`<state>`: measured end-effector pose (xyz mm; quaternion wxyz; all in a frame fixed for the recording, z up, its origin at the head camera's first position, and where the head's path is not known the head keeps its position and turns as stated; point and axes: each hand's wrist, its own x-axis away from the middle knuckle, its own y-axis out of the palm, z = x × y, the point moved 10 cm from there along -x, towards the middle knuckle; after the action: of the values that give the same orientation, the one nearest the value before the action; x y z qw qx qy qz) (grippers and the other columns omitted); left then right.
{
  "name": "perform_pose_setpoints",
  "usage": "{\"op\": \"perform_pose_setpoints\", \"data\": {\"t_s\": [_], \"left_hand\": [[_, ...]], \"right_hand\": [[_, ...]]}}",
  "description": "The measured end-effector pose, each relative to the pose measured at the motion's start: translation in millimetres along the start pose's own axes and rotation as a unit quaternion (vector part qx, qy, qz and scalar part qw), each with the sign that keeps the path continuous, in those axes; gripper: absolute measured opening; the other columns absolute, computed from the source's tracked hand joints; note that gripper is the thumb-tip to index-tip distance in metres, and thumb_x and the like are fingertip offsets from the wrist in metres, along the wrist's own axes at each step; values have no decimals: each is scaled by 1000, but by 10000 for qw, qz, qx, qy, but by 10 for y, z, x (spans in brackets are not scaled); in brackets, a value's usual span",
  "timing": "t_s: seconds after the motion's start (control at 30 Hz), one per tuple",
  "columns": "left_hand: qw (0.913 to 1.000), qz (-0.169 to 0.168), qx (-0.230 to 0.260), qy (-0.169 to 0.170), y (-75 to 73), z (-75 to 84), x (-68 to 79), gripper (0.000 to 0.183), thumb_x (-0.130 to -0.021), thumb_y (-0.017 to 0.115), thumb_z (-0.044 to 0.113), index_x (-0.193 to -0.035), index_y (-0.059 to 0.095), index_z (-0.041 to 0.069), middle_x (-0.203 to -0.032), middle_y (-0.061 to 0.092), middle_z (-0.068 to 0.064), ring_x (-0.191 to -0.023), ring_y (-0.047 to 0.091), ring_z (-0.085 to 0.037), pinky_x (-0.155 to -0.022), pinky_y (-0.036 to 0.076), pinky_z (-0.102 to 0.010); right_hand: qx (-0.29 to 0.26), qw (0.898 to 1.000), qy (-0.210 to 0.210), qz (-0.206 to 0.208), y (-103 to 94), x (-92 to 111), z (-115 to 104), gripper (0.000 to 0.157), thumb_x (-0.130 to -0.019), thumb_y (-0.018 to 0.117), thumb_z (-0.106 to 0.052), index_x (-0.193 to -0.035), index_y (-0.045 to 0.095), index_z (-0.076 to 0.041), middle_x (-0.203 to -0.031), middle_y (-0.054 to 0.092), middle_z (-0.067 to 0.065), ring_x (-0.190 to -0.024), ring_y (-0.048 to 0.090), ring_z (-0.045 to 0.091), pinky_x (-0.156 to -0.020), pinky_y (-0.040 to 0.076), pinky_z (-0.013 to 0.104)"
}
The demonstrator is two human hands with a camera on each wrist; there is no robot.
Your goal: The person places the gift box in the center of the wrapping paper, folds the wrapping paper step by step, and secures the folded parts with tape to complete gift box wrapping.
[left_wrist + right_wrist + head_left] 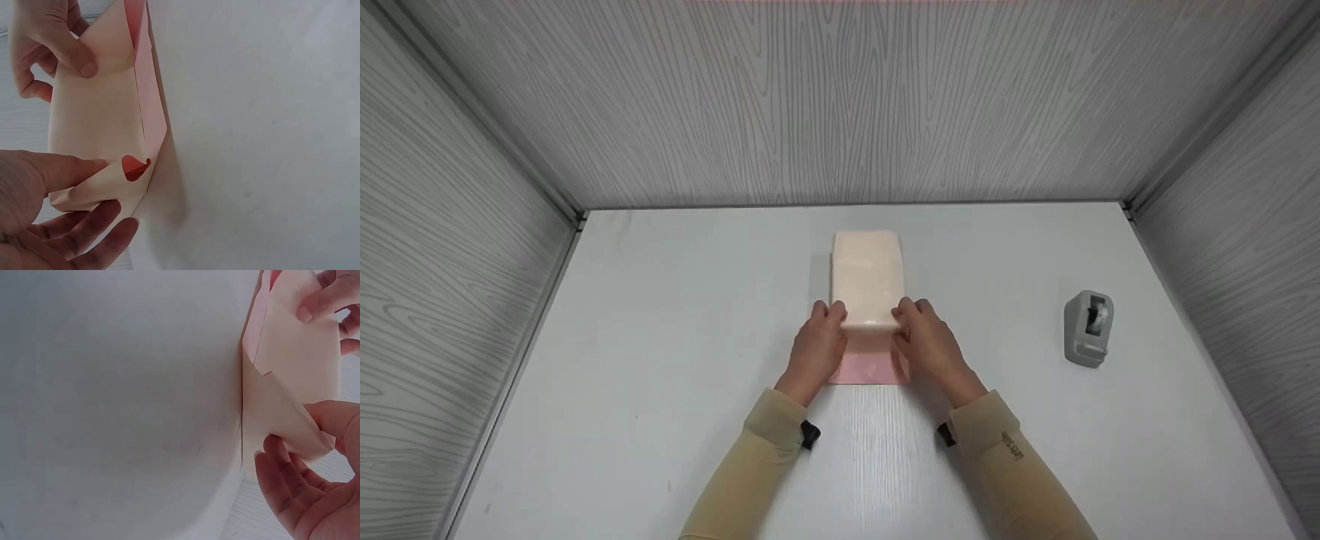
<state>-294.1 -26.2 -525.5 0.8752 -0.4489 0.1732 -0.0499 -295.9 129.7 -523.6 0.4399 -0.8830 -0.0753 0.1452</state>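
Note:
A folded sheet of peach paper [868, 277], shaped like an open-sided packet, stands raised off the white table in the middle of the head view. Its pink part [870, 368] shows at the near end. My left hand [816, 346] pinches the left side of the near fold, thumb inside and fingers outside, as the left wrist view shows. On the opposite side my right hand [934, 345] grips the paper the same way, its thumb [332, 416] over the edge. A small red patch [134, 167] shows at the corner by my left thumb. The underside is hidden.
A grey tape dispenser [1087, 330] with a roll in it stands on the right side of the white table [682, 337]. Grey wood-grain panels [840, 105] enclose the table at the back and on both sides.

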Motion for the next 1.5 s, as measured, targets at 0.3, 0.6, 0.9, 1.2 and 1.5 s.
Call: {"op": "perform_pose_setpoints", "data": {"t_s": [0.3, 0.6, 0.9, 1.2, 1.5], "left_hand": [[9987, 176, -450, 134, 32, 23, -23, 30, -89, 66, -6, -105, 44, 6, -91, 46, -10, -69, 59, -24, -61, 53, -34], [9972, 410, -598, 204, 13, 45, -48, 17, -98, 56, 0, -99, 40, 5, -86, 44, -10, -62, 53, -24, -54, 50, -36], [9962, 367, -792, -67, 32, 19, -53, 12, -100, 55, 7, -101, 43, 6, -87, 48, -9, -64, 57, -25, -55, 51, -36], [9985, 152, -517, -113, 32, 14, -14, 30, -89, 63, -6, -107, 45, 8, -93, 47, -10, -67, 57, -27, -57, 51, -39], [9986, 183, -496, -7, 41, 10, -24, 30, -91, 56, -11, -110, 43, 8, -92, 45, -11, -59, 49, -23, -53, 48, -36]], "right_hand": [[227, 9997, -105, 42, 2, -9, -11, 27, -90, 67, -2, -111, 51, -10, -109, 55, 10, -69, 55, 21, -62, 47, 34], [-14, 9998, 145, -120, 15, -3, 25, 27, -90, 65, -2, -111, 50, -12, -115, 55, 6, -74, 57, 22, -63, 47, 35], [178, 9996, 211, -103, 1, 5, 27, 53, -85, 72, -5, -130, 49, -21, -108, 50, 13, -61, 49, 19, -55, 44, 36], [416, 9991, 29, 51, 2, -41, -27, 45, -85, 75, -5, -120, 53, -20, -102, 49, 9, -55, 47, 24, -52, 40, 34], [533, 9985, -85, 115, 26, -70, -38, 48, -82, 73, 0, -118, 49, -18, -99, 47, 6, -55, 50, 25, -53, 41, 34]]}}
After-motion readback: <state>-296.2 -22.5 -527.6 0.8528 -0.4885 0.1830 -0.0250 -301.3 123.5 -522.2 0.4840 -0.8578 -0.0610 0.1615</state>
